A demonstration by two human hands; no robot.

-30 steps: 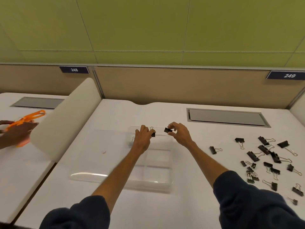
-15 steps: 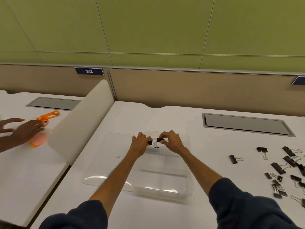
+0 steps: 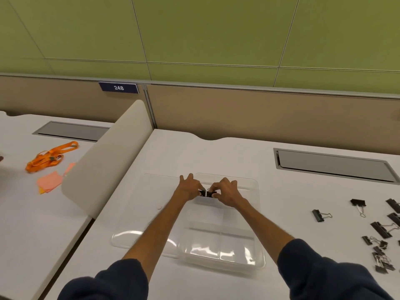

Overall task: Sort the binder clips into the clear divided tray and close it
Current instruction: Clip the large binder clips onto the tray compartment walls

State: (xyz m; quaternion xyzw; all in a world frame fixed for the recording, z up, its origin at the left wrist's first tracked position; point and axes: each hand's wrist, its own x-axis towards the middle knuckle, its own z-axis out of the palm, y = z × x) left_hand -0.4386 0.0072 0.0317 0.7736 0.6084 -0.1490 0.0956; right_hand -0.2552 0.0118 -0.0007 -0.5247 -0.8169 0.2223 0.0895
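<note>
1. The clear divided tray (image 3: 238, 247) sits open on the white bench (image 3: 216, 154). Its lid (image 3: 138, 213) is folded out flat to the left, under the left forearm.
2. The left hand (image 3: 189, 188) and right hand (image 3: 226, 192) are both over the far end of the tray. Each has its fingertips pinched on the small black clips (image 3: 206, 193), which meet between the two hands just above the far compartment.
3. From where I stand I can't tell whether those are two clips merely touching or two caught together by their wire handles.
4. The loose binder clips (image 3: 381, 230) lie well off to the right of the tray, and several are bunched with their handles crossed. With that many outside the tray, I'd say the sorting has a long way to go.
5. What could go wrong, as I judge it:
   - If the pinch slips while the clips are sprung, one could snap free. It might land in the wrong compartment or skitter off across the bench.
   - The tray looks light, so a tug or a nudge from a wrist could slide it.
   - The left forearm passes over the open lid, and leaning on it could strain the hinge side.
   - Lifting one clip from the tangled bunch may drag its neighbours along.
   - Any clip left propped on a divider would stop the lid from closing.
</note>
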